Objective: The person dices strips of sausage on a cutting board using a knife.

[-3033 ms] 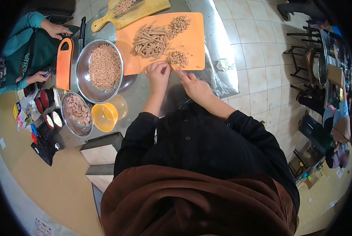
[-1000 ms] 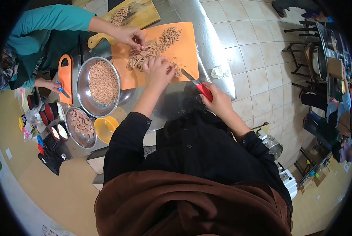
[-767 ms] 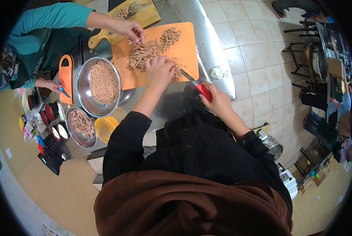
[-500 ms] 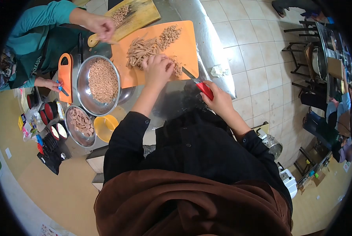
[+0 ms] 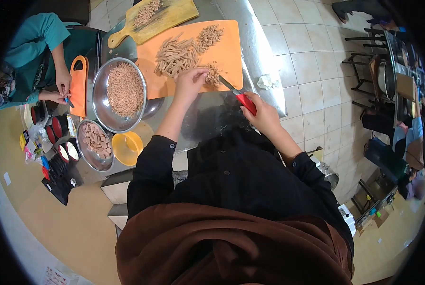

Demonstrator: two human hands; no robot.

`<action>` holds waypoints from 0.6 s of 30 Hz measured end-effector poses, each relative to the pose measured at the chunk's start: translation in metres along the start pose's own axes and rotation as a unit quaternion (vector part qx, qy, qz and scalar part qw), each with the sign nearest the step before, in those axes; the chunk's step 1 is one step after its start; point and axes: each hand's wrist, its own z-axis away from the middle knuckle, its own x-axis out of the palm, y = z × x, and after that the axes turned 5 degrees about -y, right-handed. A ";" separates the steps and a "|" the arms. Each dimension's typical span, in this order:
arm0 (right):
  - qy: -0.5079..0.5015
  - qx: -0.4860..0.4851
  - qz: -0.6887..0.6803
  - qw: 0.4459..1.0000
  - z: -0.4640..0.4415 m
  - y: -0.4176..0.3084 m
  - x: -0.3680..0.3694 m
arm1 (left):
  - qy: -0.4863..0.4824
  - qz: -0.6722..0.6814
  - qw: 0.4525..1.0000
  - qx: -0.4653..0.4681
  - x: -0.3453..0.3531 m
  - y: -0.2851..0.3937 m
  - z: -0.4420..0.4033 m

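My right hand (image 5: 262,114) grips the red handle of a knife (image 5: 245,101), its blade tip over the lower right of the orange cutting board (image 5: 231,52). My left hand (image 5: 190,84) is closed at the board's lower edge, fingers pressed together; what they hold, if anything, is too small to tell. Just right of its fingers lies a small pile of diced brown pieces (image 5: 211,76). Brown strips (image 5: 178,54) are heaped above my left hand, with a second diced pile (image 5: 210,36) at the upper right of the board.
Left of the board stand a steel bowl of diced pieces (image 5: 125,90), a smaller bowl of chunks (image 5: 96,140) and a yellow bowl (image 5: 127,148). A wooden board (image 5: 174,16) lies behind. A co-worker's hands (image 5: 60,88) hold a small knife near an orange board (image 5: 78,90).
The co-worker's upper hand has withdrawn from the strips to the small knife at the left. My knife, earlier hidden, shows beside the small pile. My left hand stays near that pile.
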 end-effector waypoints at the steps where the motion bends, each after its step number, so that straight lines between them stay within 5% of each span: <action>1: 0.004 -0.001 -0.003 1.000 0.000 0.001 -0.001 | -0.003 -0.014 1.000 0.026 0.000 0.001 -0.001; 9: 0.002 -0.029 0.031 0.999 -0.001 0.004 -0.004 | 0.064 -0.135 0.979 0.136 -0.016 0.005 0.004; 11: 0.001 -0.045 0.038 0.998 -0.004 0.005 -0.005 | 0.067 0.017 0.997 0.044 -0.021 0.006 0.007; 18: -0.043 -0.189 0.118 0.974 -0.039 0.028 -0.014 | 0.154 0.186 0.967 -0.087 -0.026 -0.030 0.034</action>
